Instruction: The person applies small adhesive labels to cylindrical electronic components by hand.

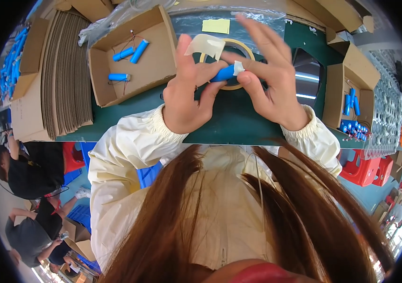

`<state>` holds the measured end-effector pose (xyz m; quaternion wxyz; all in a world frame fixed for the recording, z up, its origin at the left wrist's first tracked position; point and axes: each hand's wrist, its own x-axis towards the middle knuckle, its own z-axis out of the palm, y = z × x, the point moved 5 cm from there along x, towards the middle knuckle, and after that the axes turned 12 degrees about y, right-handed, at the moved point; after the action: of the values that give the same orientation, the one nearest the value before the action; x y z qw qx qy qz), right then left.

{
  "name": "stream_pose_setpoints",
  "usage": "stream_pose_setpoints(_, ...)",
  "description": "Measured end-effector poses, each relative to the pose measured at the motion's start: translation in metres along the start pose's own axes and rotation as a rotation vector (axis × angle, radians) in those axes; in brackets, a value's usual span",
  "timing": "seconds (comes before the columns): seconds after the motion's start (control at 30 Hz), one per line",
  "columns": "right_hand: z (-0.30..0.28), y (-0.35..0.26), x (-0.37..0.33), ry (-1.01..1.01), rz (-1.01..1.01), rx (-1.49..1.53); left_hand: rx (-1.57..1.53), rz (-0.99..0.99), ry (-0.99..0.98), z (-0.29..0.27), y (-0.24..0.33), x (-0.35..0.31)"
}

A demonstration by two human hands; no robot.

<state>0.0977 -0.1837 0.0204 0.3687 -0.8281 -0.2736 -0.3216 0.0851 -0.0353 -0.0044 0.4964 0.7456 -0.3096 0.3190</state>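
Observation:
Between the thumb and fingers of my left hand (189,89) is a blue cylindrical battery (222,74), lying sideways. A longer strip of cream masking tape (205,45) clings near my raised left forefinger. My right hand (274,82) pinches the battery's right end with thumb and forefinger, where a small torn piece of tape (238,68) sticks up. The other right fingers are spread upward and blurred by motion. Just behind and under the battery lies a roll of masking tape (246,51) on the green table (238,127).
At left an open cardboard box (170,35) holds three wired blue batteries, beside stacked cardboard (66,70) and a crate of batteries (14,61). A dark phone (307,75) lies right of my hands. Further right stand a smaller battery box (364,70) and clear plastic trays (385,94). Other people sit at left.

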Motion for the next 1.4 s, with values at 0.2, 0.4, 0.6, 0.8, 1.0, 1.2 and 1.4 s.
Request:
stream_pose_setpoints(0.2,-0.011,-0.002,0.005,0.034,0.01,0.191,-0.11,-0.164,-0.026,0.001,-0.001,-0.004)
stream_pose_setpoints(0.4,-0.017,0.005,-0.001,0.173,-0.015,0.28,-0.222,-0.242,0.023,0.006,-0.006,-0.007)
stream_pose_setpoints(0.6,-0.004,-0.001,0.0,0.159,0.041,0.284,-0.013,-0.17,-0.046,0.001,-0.005,-0.005)
stream_pose_setpoints(0.8,0.008,-0.002,-0.004,0.06,0.19,0.177,0.053,-0.002,0.006,0.007,0.003,0.001)
stream_pose_setpoints(1.0,0.012,-0.014,-0.005,0.103,0.118,0.195,-0.013,-0.155,0.018,0.002,0.002,0.001)
stream_pose_setpoints(1.2,0.014,-0.022,-0.009,0.102,-0.076,-0.008,-0.036,-0.226,0.028,0.001,0.003,0.002)
stream_pose_setpoints(1.4,0.01,-0.026,-0.011,0.138,-0.125,0.094,0.117,-0.032,0.153,-0.006,0.004,-0.001)
